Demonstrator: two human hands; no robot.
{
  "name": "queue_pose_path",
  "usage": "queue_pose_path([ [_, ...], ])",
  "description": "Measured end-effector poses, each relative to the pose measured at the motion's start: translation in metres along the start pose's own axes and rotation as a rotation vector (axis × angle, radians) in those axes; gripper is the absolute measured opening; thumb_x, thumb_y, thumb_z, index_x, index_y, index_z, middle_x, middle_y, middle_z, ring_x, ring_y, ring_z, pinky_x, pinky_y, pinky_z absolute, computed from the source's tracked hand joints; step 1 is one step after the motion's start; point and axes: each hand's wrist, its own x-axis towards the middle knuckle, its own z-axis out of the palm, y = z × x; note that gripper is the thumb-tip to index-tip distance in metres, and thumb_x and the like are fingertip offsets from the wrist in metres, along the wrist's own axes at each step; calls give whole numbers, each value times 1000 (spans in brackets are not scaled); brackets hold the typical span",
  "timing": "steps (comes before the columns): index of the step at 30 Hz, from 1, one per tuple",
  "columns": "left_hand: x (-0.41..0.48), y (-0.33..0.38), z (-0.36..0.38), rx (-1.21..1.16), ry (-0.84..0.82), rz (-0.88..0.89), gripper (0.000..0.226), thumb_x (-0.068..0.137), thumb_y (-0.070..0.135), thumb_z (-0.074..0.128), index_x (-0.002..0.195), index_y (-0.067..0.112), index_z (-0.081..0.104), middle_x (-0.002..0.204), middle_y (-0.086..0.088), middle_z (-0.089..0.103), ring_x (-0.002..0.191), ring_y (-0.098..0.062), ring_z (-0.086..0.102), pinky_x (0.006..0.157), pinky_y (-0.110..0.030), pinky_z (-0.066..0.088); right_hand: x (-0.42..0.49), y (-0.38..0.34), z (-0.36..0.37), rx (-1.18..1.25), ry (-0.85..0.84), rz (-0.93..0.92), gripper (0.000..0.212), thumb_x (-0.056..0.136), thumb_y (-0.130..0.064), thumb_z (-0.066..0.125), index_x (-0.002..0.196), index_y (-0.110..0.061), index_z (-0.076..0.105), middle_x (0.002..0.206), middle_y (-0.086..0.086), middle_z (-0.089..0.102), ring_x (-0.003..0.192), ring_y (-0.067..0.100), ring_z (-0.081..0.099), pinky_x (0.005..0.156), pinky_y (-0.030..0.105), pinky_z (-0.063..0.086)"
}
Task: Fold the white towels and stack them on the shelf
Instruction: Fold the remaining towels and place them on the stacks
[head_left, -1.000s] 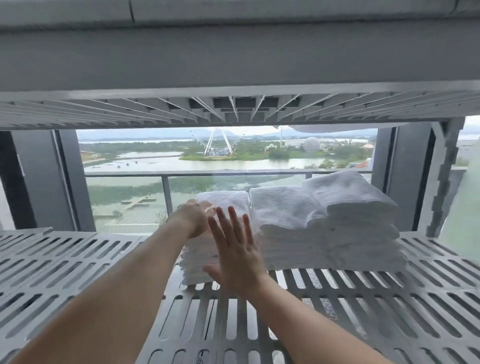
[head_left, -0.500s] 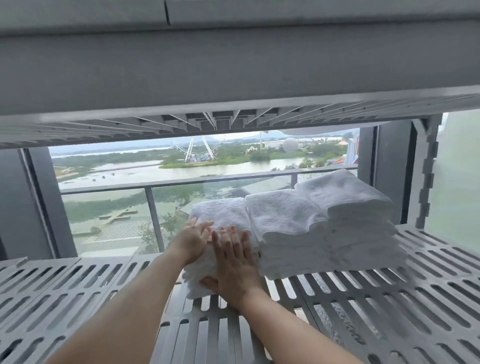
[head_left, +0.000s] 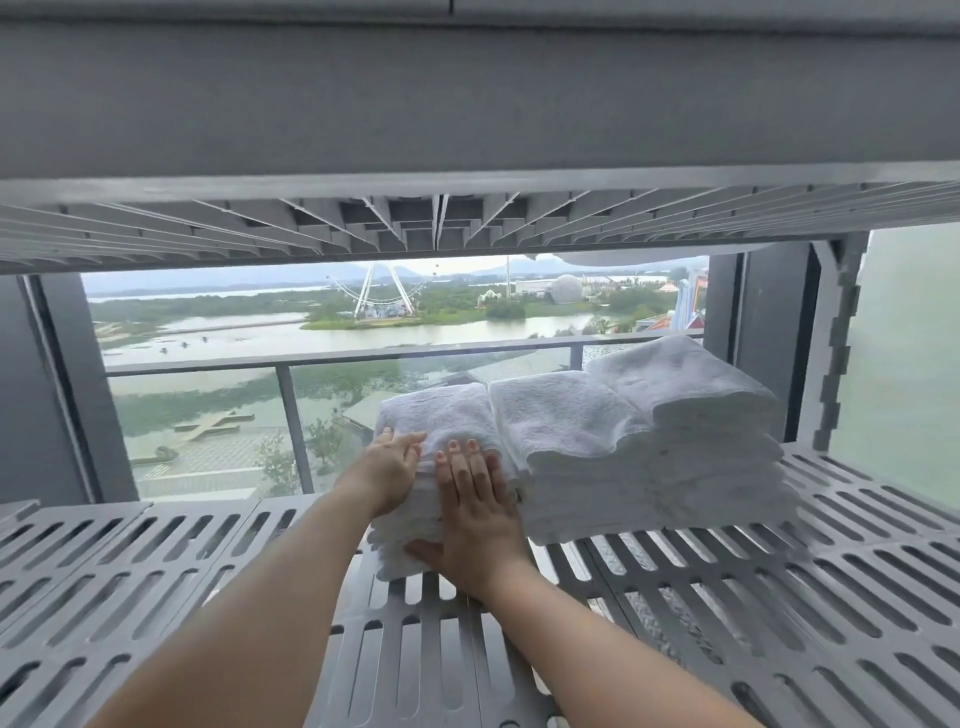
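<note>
Three stacks of folded white towels (head_left: 566, 421) stand side by side on the grey slatted shelf (head_left: 779, 597), toward its right part; the left hand (head_left: 392, 470) lies flat on the left side of the leftmost stack (head_left: 441, 415), fingers straight; the right hand (head_left: 475, 519) presses flat against the front of this stack, fingers straight and close together; neither hand grips anything.

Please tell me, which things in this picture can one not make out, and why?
Head view only.
Front of the left towel stack: covered by the left hand and right hand; its towels cannot be counted.
Backs of the middle stack and right stack: turned away from the camera.
Top of the upper shelf: only its underside shows.
</note>
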Motion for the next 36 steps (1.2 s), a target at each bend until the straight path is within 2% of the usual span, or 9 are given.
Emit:
queue_pose_path([
  [3, 2, 10, -10, 115, -110, -79, 48, 108, 40, 23, 156, 36, 27, 167, -13, 10, 153, -32, 12, 123, -44, 13, -4, 2, -6, -9, -33, -20, 108, 87, -69, 46, 157, -12, -13, 164, 8, -22, 147, 25, -31, 120, 49, -16],
  [6, 4, 24, -21, 299, -18, -119, 46, 106, 40, 25, 145, 34, 47, 154, -11, 43, 141, -34, 36, 113, -48, 33, -12, 8, -18, -29, 8, -91, 97, 89, -51, 53, 159, -9, 0, 167, 10, -5, 152, 27, -19, 118, 43, -22],
  [10, 5, 59, -14, 258, 146, -15, 42, 102, 38, 32, 124, 21, 64, 131, -12, 61, 122, -33, 52, 100, -43, 45, -29, 32, -39, -22, 222, -153, 78, 85, -36, 60, 152, -4, 33, 162, 13, 27, 154, 28, 10, 125, 41, 7],
  [12, 6, 84, -4, 140, 163, 65, 40, 102, 37, 33, 117, 19, 66, 126, -12, 63, 117, -33, 55, 99, -44, 46, -36, 53, -50, -23, 288, -108, 74, 86, -33, 58, 150, -4, 36, 160, 14, 31, 153, 29, 13, 124, 44, 18],
  [15, 7, 122, 11, 3, 175, 191, 39, 103, 37, 34, 110, 15, 66, 119, -12, 64, 110, -32, 58, 96, -46, 47, -43, 92, -64, -39, 326, 20, 69, 87, -31, 52, 149, -4, 38, 157, 15, 33, 152, 33, 15, 122, 49, 19],
  [21, 14, 188, 44, -94, 168, 285, 38, 104, 38, 37, 128, 21, 60, 133, -7, 60, 119, -28, 56, 99, -41, 45, -57, 175, -81, -139, 309, 185, 82, 82, -37, 68, 150, -5, 36, 158, 14, 32, 151, 36, 17, 121, 54, 20],
  [25, 26, 232, 62, -137, 143, 315, 42, 102, 42, 39, 138, 25, 53, 143, -3, 54, 128, -26, 52, 103, -42, 43, -63, 226, -93, -173, 317, 227, 83, 86, -40, 61, 153, -4, 29, 160, 16, 27, 152, 36, 12, 120, 57, 17],
  [31, 43, 276, 92, -87, 61, 275, 47, 99, 41, 39, 145, 30, 43, 148, -3, 49, 133, -29, 46, 110, -48, 38, -68, 281, -90, -212, 256, 228, 91, 90, -66, 41, 157, -10, 20, 164, 17, 16, 152, 39, 6, 120, 60, 11],
  [36, 43, 278, 110, -137, 72, 247, 50, 97, 41, 36, 147, 35, 41, 152, 3, 45, 134, -26, 47, 109, -45, 40, -78, 293, -69, -170, 283, 201, 85, 93, -65, 41, 156, -10, 26, 161, 21, 24, 151, 40, 13, 117, 61, 20],
])
